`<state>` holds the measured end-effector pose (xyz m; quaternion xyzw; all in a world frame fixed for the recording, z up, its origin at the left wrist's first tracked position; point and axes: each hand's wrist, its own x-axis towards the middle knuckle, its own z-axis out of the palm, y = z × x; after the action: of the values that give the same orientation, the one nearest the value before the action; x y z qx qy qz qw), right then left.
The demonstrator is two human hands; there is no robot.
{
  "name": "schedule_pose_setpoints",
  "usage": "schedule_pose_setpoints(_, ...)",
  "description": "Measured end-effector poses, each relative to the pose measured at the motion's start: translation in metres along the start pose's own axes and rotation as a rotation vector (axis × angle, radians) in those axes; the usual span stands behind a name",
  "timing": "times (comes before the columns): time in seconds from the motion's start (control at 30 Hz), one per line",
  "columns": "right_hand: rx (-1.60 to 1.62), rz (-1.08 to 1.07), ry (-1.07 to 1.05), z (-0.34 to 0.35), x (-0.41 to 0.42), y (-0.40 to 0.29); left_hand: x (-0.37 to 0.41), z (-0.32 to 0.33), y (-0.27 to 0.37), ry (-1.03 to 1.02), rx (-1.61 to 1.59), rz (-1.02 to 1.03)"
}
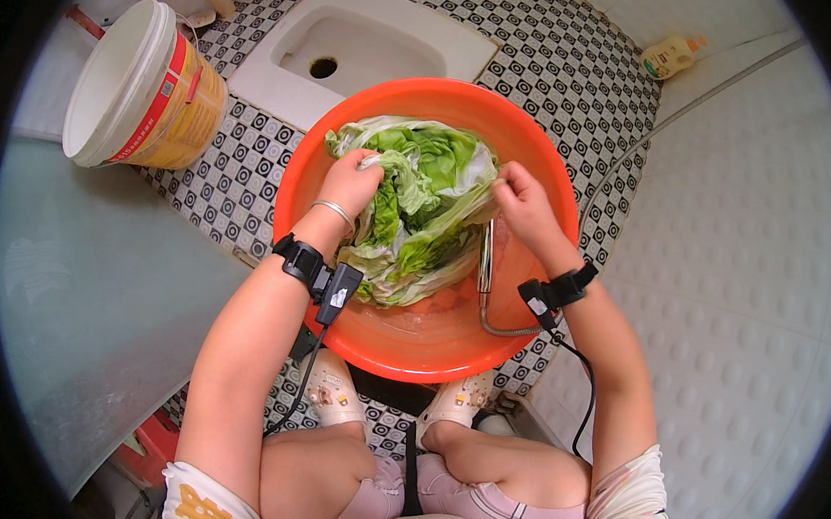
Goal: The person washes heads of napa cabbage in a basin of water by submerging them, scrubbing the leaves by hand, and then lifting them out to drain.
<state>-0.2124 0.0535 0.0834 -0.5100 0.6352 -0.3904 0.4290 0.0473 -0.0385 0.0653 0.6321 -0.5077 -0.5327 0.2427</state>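
A wet, crumpled green and white cloth (pixel 424 211) lies bunched in a large orange plastic basin (pixel 437 90) in front of me. My left hand (pixel 351 186) pinches a fold of it near the upper left of the bundle. At the right, my right hand (pixel 526 202) grips the cloth's edge between thumb and fingers. A chrome handheld shower head (pixel 486 259) rests in the basin below my right hand, its upper end hidden under the cloth. Its metal hose (pixel 506 329) curves along the basin's lower right.
Behind the basin is a white squat toilet (pixel 426 9) set in patterned tiles (pixel 253 162). A white and yellow bucket (pixel 185 128) stands at the left, above a frosted glass panel (pixel 102 260). A pump bottle (pixel 669 58) sits by the right wall (pixel 721 259).
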Motion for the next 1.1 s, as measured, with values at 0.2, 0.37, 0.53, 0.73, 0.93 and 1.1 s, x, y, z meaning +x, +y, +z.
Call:
schedule_pose_setpoints(0.2,-0.152,-0.051,-0.059,-0.021,-0.008,-0.046,-0.018,0.014,0.038,0.078,0.348,0.436)
schedule_pose_setpoints(0.37,-0.129,-0.294,-0.048,-0.029,0.014,-0.097,-0.06,0.04,0.055,-0.447,0.529,0.293)
schedule_pose_setpoints(0.53,0.255,-0.269,0.256,-0.068,0.048,-0.116,-0.055,0.011,0.094,-0.688,0.468,0.019)
schedule_pose_setpoints(0.73,-0.255,-0.479,-0.133,-0.061,0.035,-0.102,-0.055,0.009,0.078,-0.293,0.004,0.129)
schedule_pose_setpoints(0.93,-0.017,-0.108,-0.332,-0.041,0.005,-0.068,-0.085,0.041,0.032,-0.167,-1.033,-0.197)
schedule_pose_setpoints(1.1,-0.096,-0.33,-0.216,0.057,-0.031,-0.055,-0.085,0.098,-0.03,-0.18,-1.292,-0.442)
